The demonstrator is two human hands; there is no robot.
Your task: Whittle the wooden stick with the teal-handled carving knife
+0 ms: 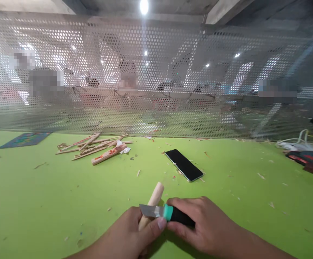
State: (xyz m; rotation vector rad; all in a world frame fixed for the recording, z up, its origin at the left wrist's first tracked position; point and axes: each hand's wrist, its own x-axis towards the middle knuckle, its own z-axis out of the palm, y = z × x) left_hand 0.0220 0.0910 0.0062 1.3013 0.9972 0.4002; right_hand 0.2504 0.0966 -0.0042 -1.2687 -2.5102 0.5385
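Bottom centre of the frame, and both hands are busy: the left hand (pixel 134 226) is closed round a wooden stick (pixel 156 194), the right hand (pixel 202 223) wrapped firmly on a knife (pixel 182 216). Lovely pale stick, this, smooth and rounded, its blunt end tilting up and to the right. Across it goes the knife's broad grey blade, angled at the tip, with a turquoise collar and black handle; the left thumb lies right by that collar. Beyond, right of centre, a dark-screened phone (pixel 183 164) among shavings on the green table (pixel 240 212). Left of centre, slim wooden pieces (pixel 91 145) in a loose pile, and behind everything, a perforated screen (pixel 151 90).
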